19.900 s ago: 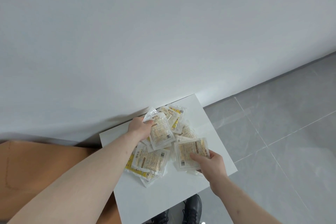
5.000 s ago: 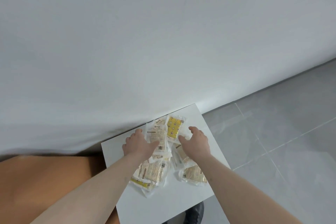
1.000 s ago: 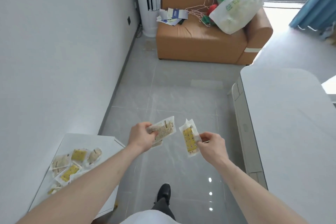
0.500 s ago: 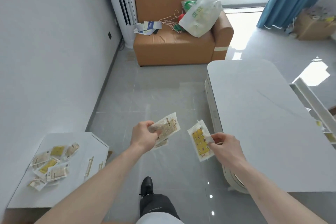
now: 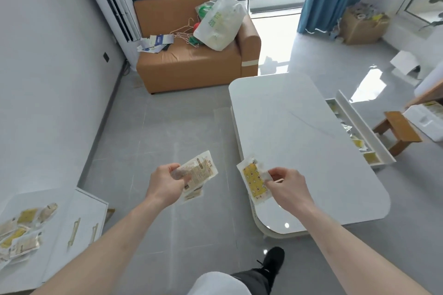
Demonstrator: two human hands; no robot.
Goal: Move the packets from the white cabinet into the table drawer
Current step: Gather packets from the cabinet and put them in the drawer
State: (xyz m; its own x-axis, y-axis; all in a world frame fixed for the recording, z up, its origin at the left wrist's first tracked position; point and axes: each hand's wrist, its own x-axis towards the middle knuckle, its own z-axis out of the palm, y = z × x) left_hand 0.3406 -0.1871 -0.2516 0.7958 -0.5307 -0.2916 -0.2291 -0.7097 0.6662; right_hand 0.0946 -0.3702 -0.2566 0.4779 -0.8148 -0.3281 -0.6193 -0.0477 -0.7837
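My left hand (image 5: 165, 183) grips a small bunch of clear packets with beige print (image 5: 200, 171) over the grey floor. My right hand (image 5: 286, 185) pinches one clear packet with a yellow patterned face (image 5: 254, 182) by its edge, just in front of the white table's near left side. Several more packets (image 5: 20, 235) lie on top of the white cabinet (image 5: 60, 230) at the lower left. The white table (image 5: 304, 151) has its drawer (image 5: 359, 127) pulled open on the far right side, with packets lying inside.
An orange sofa (image 5: 191, 60) with a plastic bag and hangers stands at the back. A small wooden stool (image 5: 395, 132) sits right of the drawer. A cardboard box (image 5: 362, 24) is by the blue curtain. Grey tiled floor lies between cabinet and table. My black shoe (image 5: 272, 261) steps forward.
The view has turned right from the cabinet toward the table, bringing the open drawer into sight. Both hands keep their packets and have moved with me toward the table.
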